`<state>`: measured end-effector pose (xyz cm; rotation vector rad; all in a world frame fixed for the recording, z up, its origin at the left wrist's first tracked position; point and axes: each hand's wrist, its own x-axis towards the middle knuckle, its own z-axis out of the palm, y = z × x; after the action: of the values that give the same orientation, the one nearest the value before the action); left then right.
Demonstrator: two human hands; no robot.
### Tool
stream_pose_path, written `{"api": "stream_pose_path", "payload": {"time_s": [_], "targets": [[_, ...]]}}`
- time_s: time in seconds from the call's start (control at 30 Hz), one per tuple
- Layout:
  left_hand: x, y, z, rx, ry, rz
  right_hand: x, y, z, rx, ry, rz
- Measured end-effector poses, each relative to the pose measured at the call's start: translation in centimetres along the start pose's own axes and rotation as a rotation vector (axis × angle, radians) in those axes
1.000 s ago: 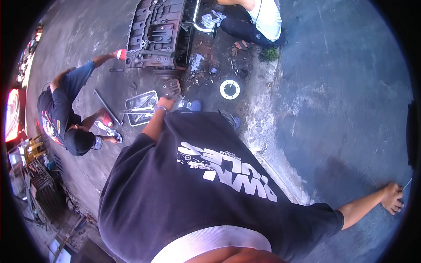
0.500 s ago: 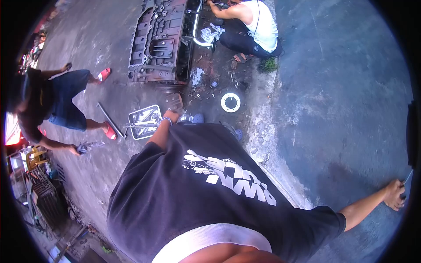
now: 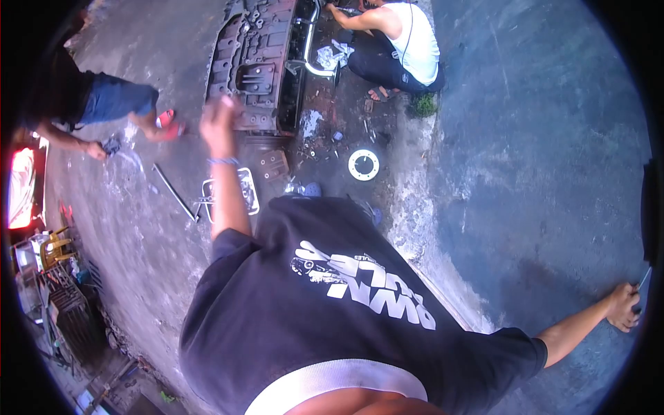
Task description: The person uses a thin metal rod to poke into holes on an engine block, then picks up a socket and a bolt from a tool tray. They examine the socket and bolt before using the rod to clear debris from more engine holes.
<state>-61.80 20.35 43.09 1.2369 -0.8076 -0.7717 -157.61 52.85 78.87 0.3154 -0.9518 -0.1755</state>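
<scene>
My left hand (image 3: pixel 218 128), smeared by motion, is raised at the near left corner of the engine block (image 3: pixel 259 62) and overlaps it in this view. A blue band circles its wrist, and its finger positions are blurred. Far out to the right, my right hand (image 3: pixel 624 307) is closed around a thin-shafted tool (image 3: pixel 644 278) with a dark handle. Below my left forearm lies a metal-framed tray (image 3: pixel 249 190), partly hidden by the arm. A rusty metal plate (image 3: pixel 274 165) rests on the ground near my feet.
A person in a white top (image 3: pixel 415 41) crouches by the block's chrome pipe (image 3: pixel 311 48). Another person (image 3: pixel 76 97) stands at left, holding a dark item. A white ring (image 3: pixel 364 165), a metal bar (image 3: pixel 175 194) and scrap metal (image 3: pixel 69 304) lie around. A concrete ledge (image 3: pixel 415 166) runs along the right.
My left hand has swung from beside the tray up and leftward to the block. The person at left has moved farther up the view. My right hand stays put with its tool.
</scene>
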Motion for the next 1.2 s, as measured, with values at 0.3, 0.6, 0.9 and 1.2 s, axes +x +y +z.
{"api": "stream_pose_path", "payload": {"time_s": [0.3, 0.6, 0.9, 1.2], "targets": [[-4.9, 37.1, 2.5, 0.077, -0.839, 1.464, -0.3, 0.0, 0.8, 0.124, -0.004, -0.010], [-6.8, 38.1, 3.5, 0.402, -0.855, 1.576, 3.2, -4.2, -7.3, 0.139, -0.095, 0.073], [-0.8, 37.6, 3.2, 0.440, -0.580, 1.438, 5.2, -2.3, -10.8, 0.019, -0.754, 0.131], [0.8, 41.2, 7.3, 0.411, -0.476, 1.325, 7.7, -3.9, -14.5, 0.218, -0.329, 0.131]]}}
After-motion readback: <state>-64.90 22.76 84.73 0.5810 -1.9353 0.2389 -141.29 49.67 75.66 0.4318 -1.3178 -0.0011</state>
